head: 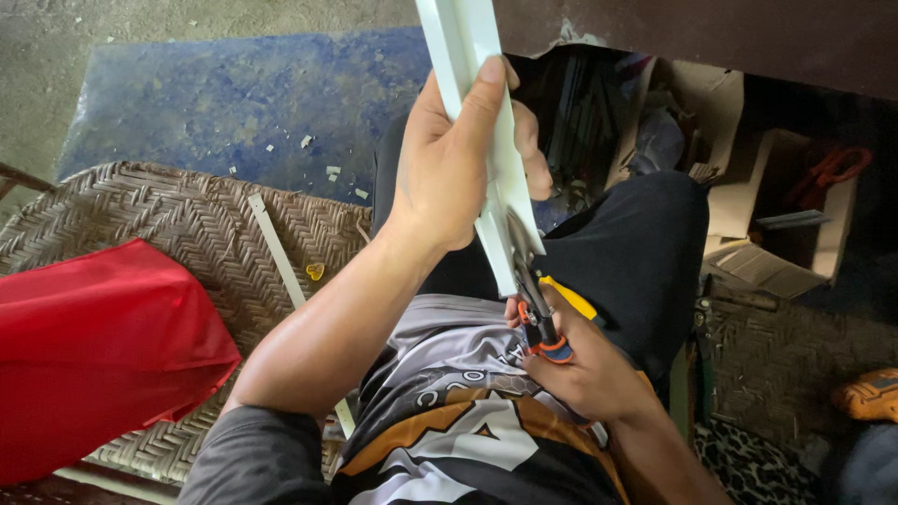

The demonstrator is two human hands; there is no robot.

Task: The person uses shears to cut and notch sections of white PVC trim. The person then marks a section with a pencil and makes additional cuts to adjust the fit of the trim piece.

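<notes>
Both hands work: left hand (449,164) fingers wrap the white strip (486,140), right hand (585,369) fingers clamp snips (535,299) biting its lower end.

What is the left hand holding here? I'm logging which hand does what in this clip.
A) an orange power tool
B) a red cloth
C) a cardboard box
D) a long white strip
D: the left hand is wrapped around the long white strip, thumb across its face, while the right hand works a pair of snips at the strip's lower end; the red cloth lies apart on the woven seat.
</notes>
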